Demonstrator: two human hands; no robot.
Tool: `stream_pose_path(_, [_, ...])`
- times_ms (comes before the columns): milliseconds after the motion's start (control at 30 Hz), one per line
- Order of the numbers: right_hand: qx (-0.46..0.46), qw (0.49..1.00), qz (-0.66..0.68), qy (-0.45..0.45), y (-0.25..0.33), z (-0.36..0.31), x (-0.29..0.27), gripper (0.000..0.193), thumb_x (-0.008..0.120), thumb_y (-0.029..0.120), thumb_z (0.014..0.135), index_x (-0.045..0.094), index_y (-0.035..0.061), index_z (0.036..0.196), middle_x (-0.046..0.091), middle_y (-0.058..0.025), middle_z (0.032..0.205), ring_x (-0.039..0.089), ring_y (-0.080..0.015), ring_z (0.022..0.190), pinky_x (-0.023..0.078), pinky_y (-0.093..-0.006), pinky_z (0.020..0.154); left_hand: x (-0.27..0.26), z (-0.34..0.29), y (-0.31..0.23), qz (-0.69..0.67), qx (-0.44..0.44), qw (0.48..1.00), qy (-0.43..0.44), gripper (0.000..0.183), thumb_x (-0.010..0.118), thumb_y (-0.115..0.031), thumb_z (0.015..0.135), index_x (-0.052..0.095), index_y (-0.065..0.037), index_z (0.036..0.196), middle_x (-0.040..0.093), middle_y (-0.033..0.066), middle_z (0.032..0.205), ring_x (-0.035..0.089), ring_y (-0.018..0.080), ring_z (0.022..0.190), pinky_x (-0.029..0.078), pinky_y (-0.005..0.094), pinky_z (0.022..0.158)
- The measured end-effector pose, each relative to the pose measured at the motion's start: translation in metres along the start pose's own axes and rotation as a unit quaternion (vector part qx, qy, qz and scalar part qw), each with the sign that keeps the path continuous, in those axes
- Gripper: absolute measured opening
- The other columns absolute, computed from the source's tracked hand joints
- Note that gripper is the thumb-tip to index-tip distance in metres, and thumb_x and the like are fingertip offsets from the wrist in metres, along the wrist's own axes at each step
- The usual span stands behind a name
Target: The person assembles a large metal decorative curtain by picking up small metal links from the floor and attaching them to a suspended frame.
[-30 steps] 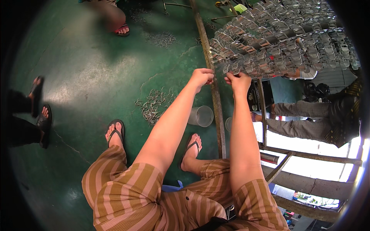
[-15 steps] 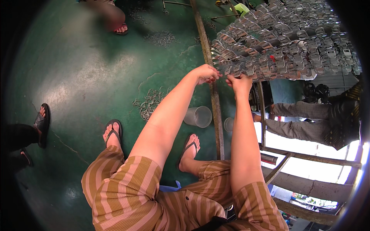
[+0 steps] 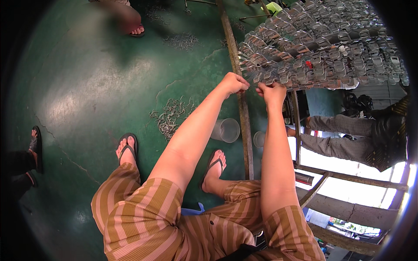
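Observation:
Rows of shiny bent metal pieces with slots (image 3: 322, 52) hang packed together at the upper right. My right hand (image 3: 273, 93) is just under their lower left end, thumb and fingertips pinched close to the lowest row. What it grips is too small to make out. To its left, my left hand (image 3: 234, 83) is by the upright bar of the frame, with its fingers drawn together in a pinch. Anything between them is hidden. A small gap separates the two hands.
A worn metal frame bar (image 3: 244, 130) runs beside my forearms. Loose metal hooks (image 3: 172, 116) are heaped on the green floor near a translucent plastic tub (image 3: 226, 130). More hooks (image 3: 181, 41) lie farther off. A person in checked trousers (image 3: 339, 141) is at right; other people's feet show at left and top.
My left hand has drawn back slightly to the left, its fingers now closer together. My right hand stays almost in place. The feet at the left edge have shifted left.

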State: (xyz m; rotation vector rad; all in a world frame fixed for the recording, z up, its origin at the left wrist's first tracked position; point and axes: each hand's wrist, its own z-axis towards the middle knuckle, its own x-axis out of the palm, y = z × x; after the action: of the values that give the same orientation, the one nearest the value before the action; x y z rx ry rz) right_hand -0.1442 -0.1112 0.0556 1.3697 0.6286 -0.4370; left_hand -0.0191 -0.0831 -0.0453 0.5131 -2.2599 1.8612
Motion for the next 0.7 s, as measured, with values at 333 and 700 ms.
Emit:
stream_pose_path(333, [0.017, 1.000, -0.014, 0.003, 0.006, -0.004, -0.001, 0.015, 0.067, 0.000, 0.070, 0.058, -0.0129, 0.070, 0.063, -0.0153, 0.066, 0.065, -0.0196, 0.056, 0.052, -0.0244, 0.047, -0.001, 0.003, 0.003, -0.030, -0.017, 0.998, 0.059, 0.019, 0.065, -0.002, 0.069, 0.065, 0.001, 0.087, 0.063, 0.0058, 0.077, 0.059, 0.0129, 0.065, 0.046, 0.0238, 0.058])
stream_pose_path(700, [0.007, 1.000, -0.018, -0.003, -0.001, -0.004, -0.002, 0.017, 0.069, 0.005, 0.069, 0.061, -0.0099, 0.066, 0.064, -0.0136, 0.061, 0.065, -0.0178, 0.054, 0.052, -0.0251, 0.047, 0.004, -0.007, -0.001, 0.070, 0.015, 0.997, 0.011, 0.020, 0.071, -0.008, 0.066, 0.064, 0.002, 0.082, 0.063, 0.0074, 0.077, 0.060, 0.0137, 0.064, 0.047, 0.0258, 0.058])
